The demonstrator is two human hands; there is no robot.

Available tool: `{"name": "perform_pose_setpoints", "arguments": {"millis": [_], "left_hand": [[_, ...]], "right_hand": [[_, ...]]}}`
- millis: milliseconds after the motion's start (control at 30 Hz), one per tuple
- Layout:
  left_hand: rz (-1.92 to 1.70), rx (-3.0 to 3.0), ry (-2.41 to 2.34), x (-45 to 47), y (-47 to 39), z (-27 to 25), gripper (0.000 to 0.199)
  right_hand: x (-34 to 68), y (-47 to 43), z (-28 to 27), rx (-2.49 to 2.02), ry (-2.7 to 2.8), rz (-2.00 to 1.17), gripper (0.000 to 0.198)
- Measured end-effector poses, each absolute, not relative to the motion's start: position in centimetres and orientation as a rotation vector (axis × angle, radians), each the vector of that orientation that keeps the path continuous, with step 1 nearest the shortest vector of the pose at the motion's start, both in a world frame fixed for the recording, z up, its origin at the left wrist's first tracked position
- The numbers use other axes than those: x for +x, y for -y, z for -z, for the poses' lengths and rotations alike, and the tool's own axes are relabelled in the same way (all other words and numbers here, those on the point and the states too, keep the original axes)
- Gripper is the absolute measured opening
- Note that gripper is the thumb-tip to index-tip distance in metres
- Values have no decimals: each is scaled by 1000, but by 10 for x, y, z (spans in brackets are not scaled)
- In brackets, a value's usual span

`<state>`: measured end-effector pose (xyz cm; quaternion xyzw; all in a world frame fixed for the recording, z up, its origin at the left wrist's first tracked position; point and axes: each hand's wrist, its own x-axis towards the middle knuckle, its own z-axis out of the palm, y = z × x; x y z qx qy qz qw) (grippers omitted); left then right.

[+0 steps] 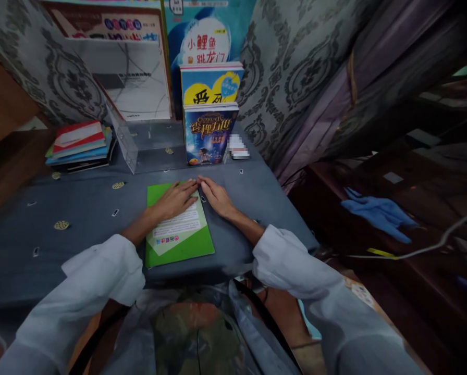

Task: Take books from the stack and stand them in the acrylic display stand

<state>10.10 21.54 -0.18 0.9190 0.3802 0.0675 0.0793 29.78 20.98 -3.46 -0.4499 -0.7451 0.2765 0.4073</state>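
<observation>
A green book [181, 254] with a pale printed panel lies flat on the grey tablecloth, close to the table's front edge. My left hand [176, 199] rests on its upper part, palm down with the fingers stretched out. At the book's upper right corner is my right hand [216, 197], its fingers extended and the fingertips close to those of my left hand. The right hand's thumb is partly hidden, and I cannot tell whether it touches the book's edge.
Upright books, including a dark blue one [210, 136], stand in a clear acrylic holder [126, 143] at the back. A stack of books [81, 143] lies on the left. Right of the table are a blue cloth [378, 211] and a pale cable [432, 249].
</observation>
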Motion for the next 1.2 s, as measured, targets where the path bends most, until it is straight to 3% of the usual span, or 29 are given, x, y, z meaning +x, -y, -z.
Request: {"name": "perform_pose_setpoints", "arguments": {"millis": [167,433,533,833,1200], "left_hand": [[-161,2810,-988,103,-186,-2,50],[-166,2892,-759,98,-105,5,60],[-186,2923,-730,95,-87,8,55],[-72,3007,-753,93,-112,10,54],[-267,2989,-730,95,-122,16,47]], "right_hand": [[297,-207,30,-1118,1969,-711,63],[293,-203,27,-1169,2125,-613,49],[293,-201,28,-1164,2167,-566,46],[293,-195,26,-1046,2197,-562,44],[281,-195,17,-725,2485,-748,41]]}}
